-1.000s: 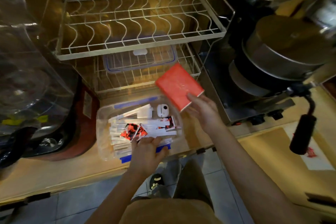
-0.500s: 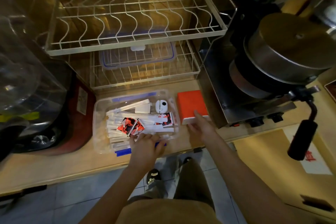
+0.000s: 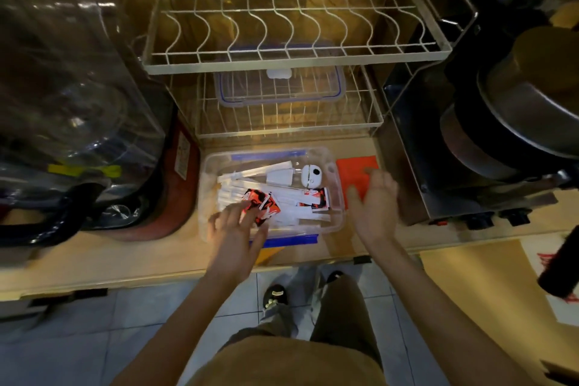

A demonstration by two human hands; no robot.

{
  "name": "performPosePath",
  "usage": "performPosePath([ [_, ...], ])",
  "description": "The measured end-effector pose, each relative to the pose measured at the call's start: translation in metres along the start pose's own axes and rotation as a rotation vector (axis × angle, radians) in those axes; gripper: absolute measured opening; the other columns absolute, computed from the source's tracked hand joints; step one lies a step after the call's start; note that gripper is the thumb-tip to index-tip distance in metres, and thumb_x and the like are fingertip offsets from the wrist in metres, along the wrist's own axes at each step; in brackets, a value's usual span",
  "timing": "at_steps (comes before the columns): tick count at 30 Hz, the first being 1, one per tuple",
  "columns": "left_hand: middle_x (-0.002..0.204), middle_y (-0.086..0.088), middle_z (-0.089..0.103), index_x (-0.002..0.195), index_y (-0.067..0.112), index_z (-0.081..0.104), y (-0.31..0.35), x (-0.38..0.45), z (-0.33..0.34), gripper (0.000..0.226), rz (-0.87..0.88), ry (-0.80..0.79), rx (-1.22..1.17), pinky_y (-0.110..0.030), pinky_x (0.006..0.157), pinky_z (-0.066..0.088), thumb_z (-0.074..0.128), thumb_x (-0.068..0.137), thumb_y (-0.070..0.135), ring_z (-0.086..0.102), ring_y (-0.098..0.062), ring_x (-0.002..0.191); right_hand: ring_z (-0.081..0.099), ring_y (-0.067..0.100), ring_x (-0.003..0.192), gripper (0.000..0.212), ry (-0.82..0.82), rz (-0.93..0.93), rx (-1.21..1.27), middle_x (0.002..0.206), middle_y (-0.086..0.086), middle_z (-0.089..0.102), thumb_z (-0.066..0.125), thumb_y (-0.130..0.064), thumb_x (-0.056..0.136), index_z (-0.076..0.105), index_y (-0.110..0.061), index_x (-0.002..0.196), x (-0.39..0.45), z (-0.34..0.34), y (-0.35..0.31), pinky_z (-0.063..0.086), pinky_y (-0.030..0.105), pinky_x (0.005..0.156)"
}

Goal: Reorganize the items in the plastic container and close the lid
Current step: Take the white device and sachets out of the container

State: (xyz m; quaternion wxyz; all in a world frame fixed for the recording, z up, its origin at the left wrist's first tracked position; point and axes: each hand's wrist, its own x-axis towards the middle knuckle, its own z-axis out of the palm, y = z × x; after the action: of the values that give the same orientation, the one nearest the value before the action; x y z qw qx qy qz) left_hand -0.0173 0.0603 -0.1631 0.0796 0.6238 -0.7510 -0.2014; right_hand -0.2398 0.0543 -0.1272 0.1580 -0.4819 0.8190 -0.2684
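1. Your left hand (image 3: 233, 236) has its fingers (image 3: 247, 213) spread wide, reaching over the near rim of the clear rectangular plastic container (image 3: 336, 216); the fingertips lie on the red, black and white sachets (image 3: 261, 202) inside, gripping nothing.
2. Your right hand (image 3: 372, 205) is likewise spread, palm down, over the near edge of the flat red rectangular packet (image 3: 355, 168); whether it touches the packet cannot be told.
3. That packet lies flat on the counter just beside the container, at its 3 o'clock side.
4. Lidless, the container sits on the light wooden counter (image 3: 94, 260) directly ahead of you at 12 o'clock, with a blue clip (image 3: 291, 241) along its near edge.
5. Inside it, long white paper sachets (image 3: 291, 215) lie in a loose heap, and a small white rounded case (image 3: 310, 175) sits in the far right corner.
6. At 12 o'clock beyond it, the clear lid with blue trim (image 3: 279, 88) rests on the lower shelf of a white wire dish rack (image 3: 291, 56).
7. At 2 o'clock stand stacked metal pots (image 3: 517, 122); at 10 o'clock, clear plastic wrapping (image 3: 62, 72) covers dark objects.
8. Grey floor tiles (image 3: 94, 338) show beneath the counter edge.
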Motion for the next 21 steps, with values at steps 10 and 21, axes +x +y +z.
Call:
performPosePath([
  [10,0.109,-0.005,0.069,0.095,0.018,0.068,-0.027,-0.004,0.011,0.052,-0.071,-0.002,0.118,-0.046,0.110,0.016,0.026,0.086,0.048,0.055,-0.028,0.115,0.061,0.022,0.084,0.021,-0.586,-0.040,0.168,0.089,0.012,0.068,0.061,-0.018,0.088,0.068,0.001,0.092,-0.003,0.092,-0.057,0.049,0.034,0.078],
  [21,0.108,-0.004,0.069,0.096,0.018,0.067,-0.025,-0.005,0.008,0.061,-0.063,0.009,0.100,-0.043,0.108,0.005,0.016,0.085,0.051,0.053,-0.027,0.115,0.065,0.025,0.090,0.041,-0.539,0.040,-0.275,0.097,0.009,0.068,0.060,-0.047,0.084,0.063,-0.008,0.098,-0.007,0.125,-0.075,0.041,0.028,0.063],
])
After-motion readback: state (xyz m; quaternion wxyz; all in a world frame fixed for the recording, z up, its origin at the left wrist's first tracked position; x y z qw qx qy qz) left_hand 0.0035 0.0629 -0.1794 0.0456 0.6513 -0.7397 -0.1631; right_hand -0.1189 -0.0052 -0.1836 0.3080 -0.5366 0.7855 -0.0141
